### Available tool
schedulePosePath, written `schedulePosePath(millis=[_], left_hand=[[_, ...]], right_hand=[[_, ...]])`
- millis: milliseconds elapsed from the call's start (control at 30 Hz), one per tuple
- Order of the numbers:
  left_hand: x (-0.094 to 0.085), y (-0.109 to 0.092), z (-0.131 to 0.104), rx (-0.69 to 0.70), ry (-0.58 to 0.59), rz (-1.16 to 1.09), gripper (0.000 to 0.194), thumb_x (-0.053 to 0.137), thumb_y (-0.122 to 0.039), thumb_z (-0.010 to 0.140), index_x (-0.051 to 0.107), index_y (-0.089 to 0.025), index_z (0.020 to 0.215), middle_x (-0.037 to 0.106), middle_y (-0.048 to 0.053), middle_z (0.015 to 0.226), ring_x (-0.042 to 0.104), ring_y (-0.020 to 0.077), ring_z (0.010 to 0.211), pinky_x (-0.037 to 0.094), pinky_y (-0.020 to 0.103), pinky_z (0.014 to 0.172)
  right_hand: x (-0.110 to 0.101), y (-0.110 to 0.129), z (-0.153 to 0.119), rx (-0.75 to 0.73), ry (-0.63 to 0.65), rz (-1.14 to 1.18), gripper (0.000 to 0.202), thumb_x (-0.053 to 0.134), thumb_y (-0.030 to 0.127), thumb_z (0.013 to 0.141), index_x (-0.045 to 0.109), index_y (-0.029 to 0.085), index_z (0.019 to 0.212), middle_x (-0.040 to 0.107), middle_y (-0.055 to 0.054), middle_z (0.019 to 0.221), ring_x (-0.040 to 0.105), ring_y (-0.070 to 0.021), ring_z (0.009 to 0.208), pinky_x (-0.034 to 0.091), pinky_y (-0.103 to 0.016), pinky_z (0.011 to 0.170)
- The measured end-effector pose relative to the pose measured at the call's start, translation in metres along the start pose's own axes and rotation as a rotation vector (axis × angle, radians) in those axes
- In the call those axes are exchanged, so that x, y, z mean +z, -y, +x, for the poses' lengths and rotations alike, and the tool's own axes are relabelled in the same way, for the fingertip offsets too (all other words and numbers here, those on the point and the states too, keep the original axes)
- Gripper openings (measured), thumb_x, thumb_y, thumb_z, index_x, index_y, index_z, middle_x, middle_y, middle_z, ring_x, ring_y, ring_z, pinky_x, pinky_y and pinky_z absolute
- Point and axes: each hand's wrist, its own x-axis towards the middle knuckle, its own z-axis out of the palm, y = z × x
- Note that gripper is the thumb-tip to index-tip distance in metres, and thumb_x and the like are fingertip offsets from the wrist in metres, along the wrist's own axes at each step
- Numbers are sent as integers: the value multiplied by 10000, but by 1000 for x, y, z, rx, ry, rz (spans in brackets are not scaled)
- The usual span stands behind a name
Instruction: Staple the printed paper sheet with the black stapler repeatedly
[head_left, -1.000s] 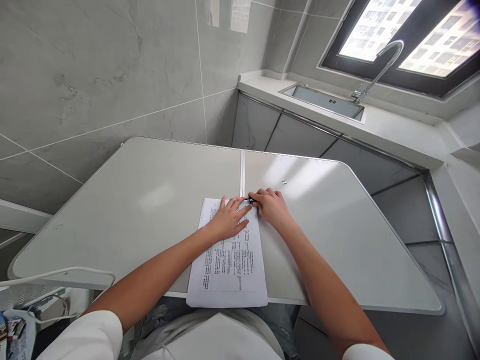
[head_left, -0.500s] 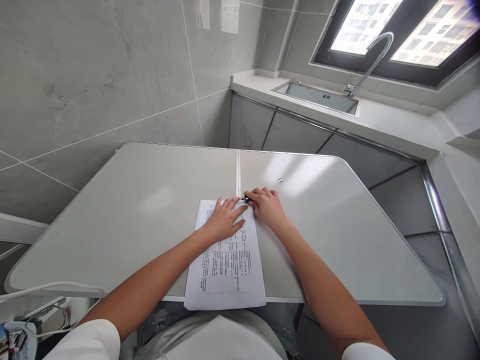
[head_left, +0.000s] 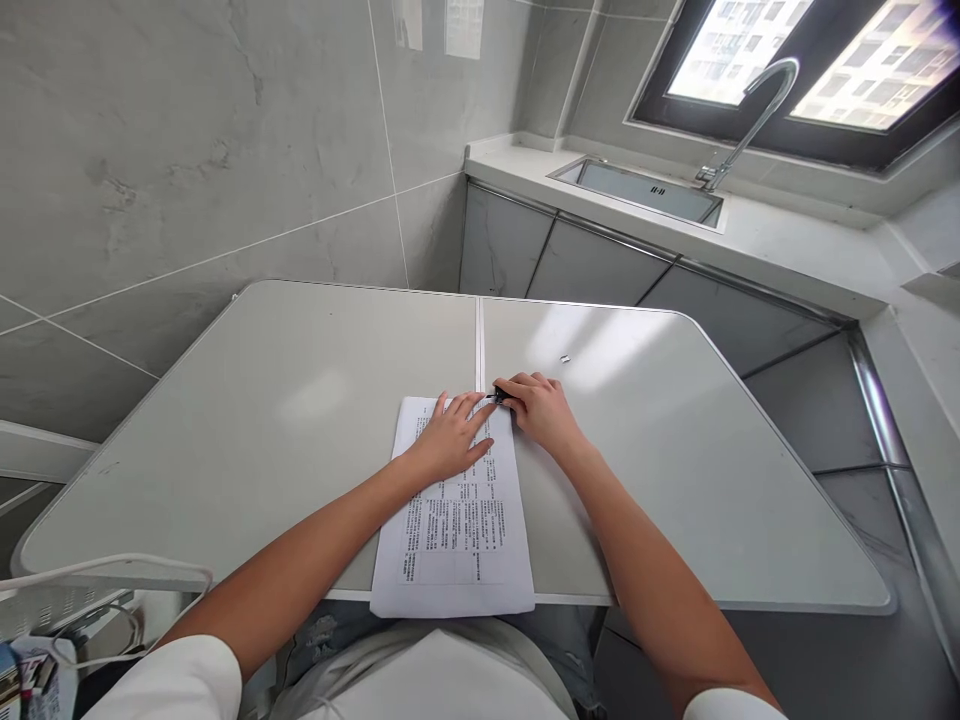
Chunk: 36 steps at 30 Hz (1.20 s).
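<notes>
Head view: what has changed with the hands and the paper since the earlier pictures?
Nothing visibly changed on the table; only the framing shifted slightly. Nothing was let go or newly taken hold of. The left hand stays spread on the printed paper, the right hand still holds the small black object near its far right corner.

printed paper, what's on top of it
The left hand lies on the printed paper, hiding some text. At its far right corner, the right hand holds a small black object; its underside is hidden.
</notes>
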Motion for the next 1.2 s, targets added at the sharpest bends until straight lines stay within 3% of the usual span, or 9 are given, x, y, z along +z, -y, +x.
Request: schedulePosePath(millis=[233,500,800,1000,1200], left_hand=[[0,0,0,-6,1,-12,553,461,-441,1043,408,-236,1554,378,165,1641,347,304,1522,205,638,1250],[0,1,-2,30,-2,9,490,455,-411,1053,494,-201,1494,388,152,1644,316,308,1540,207,644,1253],[-3,2,-2,84,-71,1,384,491,-375,1039,592,-245,1385,554,124,1503,487,319,1376,254,665,1209],[-1,5,0,88,-109,-51,474,554,-364,997,532,-177,1432,586,163,1359,541,320,1276,413,531,1136],[1,9,0,42,-137,-51,495,589,-404,979,557,-174,1416,582,154,1324,535,323,1258,413,515,1133]], right_hand=[[-1,-6,-2,-70,-43,-19,346,445,168,1023,653,302,1265,725,-64,1146,598,-242,986,365,-379,882],[2,-25,-1,18,-151,-3,371,424,178,1017,644,280,1299,729,-83,1097,630,-261,969,396,-391,867],[3,-28,1,28,-160,27,340,443,216,1012,654,294,1267,726,-64,1040,625,-248,937,414,-358,818],[9,-29,2,191,-293,30,301,481,299,1005,670,253,1234,728,-84,988,630,-264,902,422,-360,802],[11,-36,2,218,-233,88,338,573,388,961,616,274,1276,732,-70,1072,645,-260,943,446,-333,751]])
